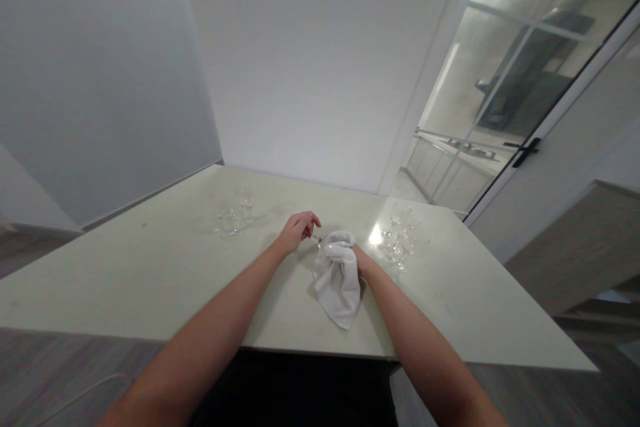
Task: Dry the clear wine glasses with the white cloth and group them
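Note:
My left hand [299, 227] pinches the thin stem of a clear wine glass [320, 240] held over the pale table [150, 280]. My right hand [361, 257] is mostly hidden inside a white cloth [339, 277] that wraps the glass's bowl; the cloth's loose end hangs down toward the table. Both forearms reach in from the near edge.
A group of clear glasses [235, 210] stands at the back left of the table, another group of glasses [400, 233] at the back right. White walls meet behind the table. A glass door [500, 100] with a black handle [523, 152] stands to the right.

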`<state>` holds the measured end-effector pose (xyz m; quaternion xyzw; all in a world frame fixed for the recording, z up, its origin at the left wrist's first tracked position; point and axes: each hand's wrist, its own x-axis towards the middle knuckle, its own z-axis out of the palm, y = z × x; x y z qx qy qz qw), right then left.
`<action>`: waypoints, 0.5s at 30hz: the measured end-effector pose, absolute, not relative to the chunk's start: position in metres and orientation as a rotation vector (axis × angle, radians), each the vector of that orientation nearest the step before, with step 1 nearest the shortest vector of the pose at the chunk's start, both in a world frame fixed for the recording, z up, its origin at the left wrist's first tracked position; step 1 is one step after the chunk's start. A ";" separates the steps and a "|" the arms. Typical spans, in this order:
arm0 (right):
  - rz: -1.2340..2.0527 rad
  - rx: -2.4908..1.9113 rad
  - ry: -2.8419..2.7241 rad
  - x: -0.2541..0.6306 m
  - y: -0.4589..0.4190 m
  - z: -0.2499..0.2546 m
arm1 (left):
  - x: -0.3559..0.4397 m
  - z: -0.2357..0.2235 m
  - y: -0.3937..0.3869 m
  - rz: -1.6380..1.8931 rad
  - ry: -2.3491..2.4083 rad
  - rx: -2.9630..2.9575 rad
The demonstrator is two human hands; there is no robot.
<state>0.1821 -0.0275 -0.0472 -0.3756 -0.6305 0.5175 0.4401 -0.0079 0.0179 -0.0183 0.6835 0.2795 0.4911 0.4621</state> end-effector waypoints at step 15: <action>1.247 -0.923 -1.629 0.184 -0.031 -0.044 | -0.007 -0.018 0.018 1.197 0.700 1.683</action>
